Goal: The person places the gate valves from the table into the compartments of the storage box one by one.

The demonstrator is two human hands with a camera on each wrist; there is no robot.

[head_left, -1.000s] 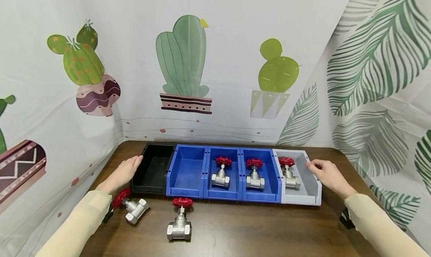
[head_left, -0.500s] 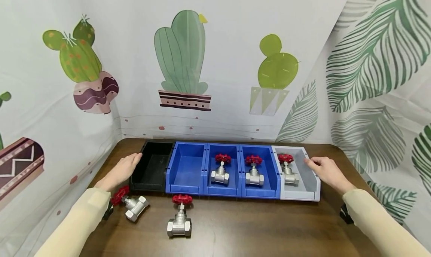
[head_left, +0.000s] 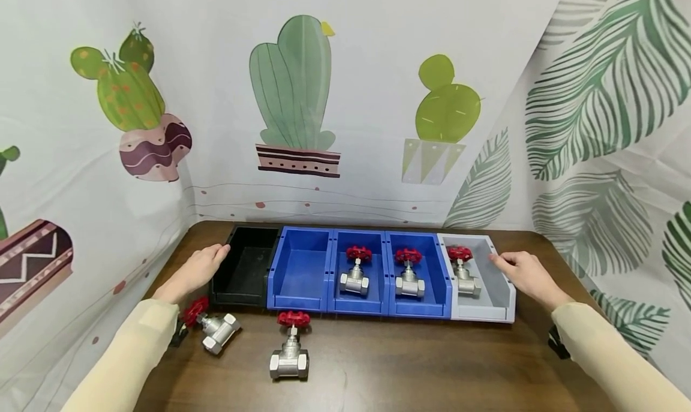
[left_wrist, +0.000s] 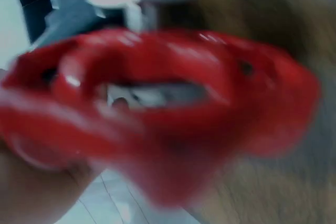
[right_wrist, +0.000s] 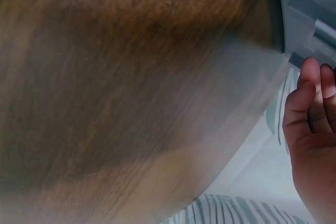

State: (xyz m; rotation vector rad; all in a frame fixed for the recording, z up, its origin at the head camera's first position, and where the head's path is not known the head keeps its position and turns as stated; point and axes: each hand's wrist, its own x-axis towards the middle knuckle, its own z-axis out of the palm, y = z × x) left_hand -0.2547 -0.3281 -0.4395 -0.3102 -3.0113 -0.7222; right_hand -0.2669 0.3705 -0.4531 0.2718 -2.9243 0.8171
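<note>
Nothing has moved; left hand (head_left: 195, 271) touches black bin (head_left: 249, 268)

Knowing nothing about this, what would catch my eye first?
Probably the bright red handwheels of five metal valves: three sit in bins, and two lie on the brown table in front. Next comes the row of bins, black, blue and gray, with the left hand at its black end and the right hand at its gray end. Printed cacti decorate the white backdrop behind.
</note>
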